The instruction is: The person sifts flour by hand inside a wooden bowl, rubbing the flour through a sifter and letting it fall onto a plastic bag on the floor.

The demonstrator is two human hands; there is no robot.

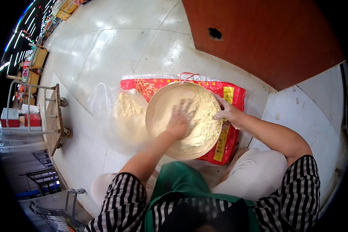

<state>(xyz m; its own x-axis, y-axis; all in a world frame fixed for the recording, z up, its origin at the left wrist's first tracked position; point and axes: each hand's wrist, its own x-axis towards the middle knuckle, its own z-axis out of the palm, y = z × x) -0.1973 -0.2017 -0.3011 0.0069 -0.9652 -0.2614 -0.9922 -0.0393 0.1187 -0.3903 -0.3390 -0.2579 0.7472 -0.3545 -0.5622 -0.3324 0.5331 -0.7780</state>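
Observation:
Before me is a round, pale-rimmed vessel, which may be a sieve; its base is hidden. Pale yellow flour lies inside, heaped thicker on the right. My left hand, blurred by motion, is spread over the flour with the fingers apart. On the vessel's right rim my right hand is clasped, its fingers dusted with flour. A clear plastic bag with more flour sits against the left side, partly blurred. Beneath the vessel lies a red printed sack bearing writing.
A brown panel with a ragged hole stands beyond the sack to the right. To the left is a wheeled platform trolley on the pale tiled floor. Shopping carts stand at lower left. My knees flank the sack's near side.

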